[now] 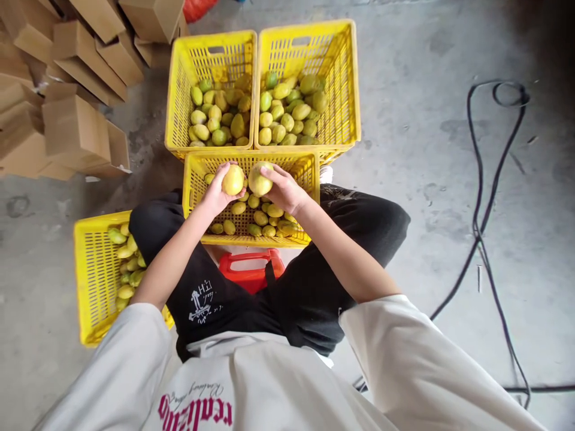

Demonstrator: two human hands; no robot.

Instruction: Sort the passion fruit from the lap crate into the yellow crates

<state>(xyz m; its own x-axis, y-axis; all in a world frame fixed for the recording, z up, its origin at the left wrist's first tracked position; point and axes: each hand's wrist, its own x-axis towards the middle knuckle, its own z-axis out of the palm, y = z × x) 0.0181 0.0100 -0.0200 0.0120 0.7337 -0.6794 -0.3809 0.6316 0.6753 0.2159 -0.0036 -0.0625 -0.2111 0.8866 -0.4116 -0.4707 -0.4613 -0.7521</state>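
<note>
My left hand (215, 193) is closed around a smooth yellow fruit (233, 180), lemon-like in look. Beside it, my right hand (286, 190) grips a paler yellow-green fruit (260, 179) with the thumb on top. Both hands hover over the near yellow crate (193, 179) between my knees. Loose yellow-green fruits (260, 217) lie scattered on its slotted floor, partly covered by my hands and forearms. The exact kind of fruit cannot be made out.
Beyond it stand a left yellow crate (179, 90) and a right yellow crate (344, 90), both holding many fruits. Another fruit crate (95, 275) is by my left leg. Cardboard boxes (76, 129) pile up at far left; a black cable (478, 179) loops across the right floor.
</note>
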